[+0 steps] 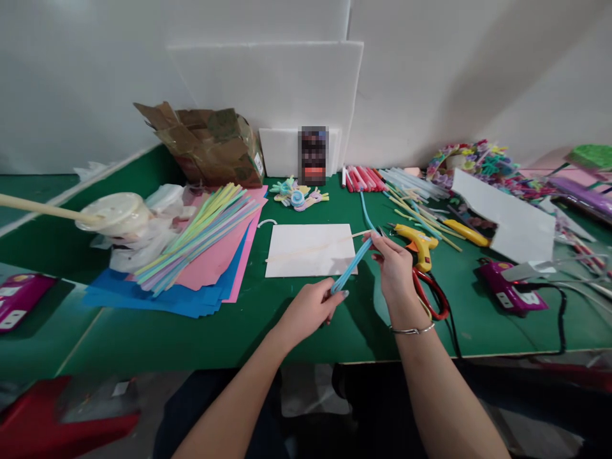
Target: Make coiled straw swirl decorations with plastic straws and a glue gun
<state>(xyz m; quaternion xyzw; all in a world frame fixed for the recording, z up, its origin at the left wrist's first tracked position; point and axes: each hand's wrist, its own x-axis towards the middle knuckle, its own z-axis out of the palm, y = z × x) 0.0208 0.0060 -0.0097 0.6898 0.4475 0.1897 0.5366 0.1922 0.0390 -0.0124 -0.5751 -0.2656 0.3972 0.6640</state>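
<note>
A small bundle of blue pipe cleaners stretches slantwise between my two hands, above the front of the green table. My left hand is closed around its lower end. At the upper end, my right hand pinches the bundle; one blue stem runs on from there toward the back. Beneath and behind the bundle lies a white board with a thin pale stick or stem across it. Just right of my right hand are a yellow glue gun and red-handled pliers, partly hidden by my wrist.
Pastel pipe cleaners lie on coloured sheets at the left, beside a lidded cup. A torn cardboard box and a phone stand behind. Right are a yellow cutter and a purple power strip with cords.
</note>
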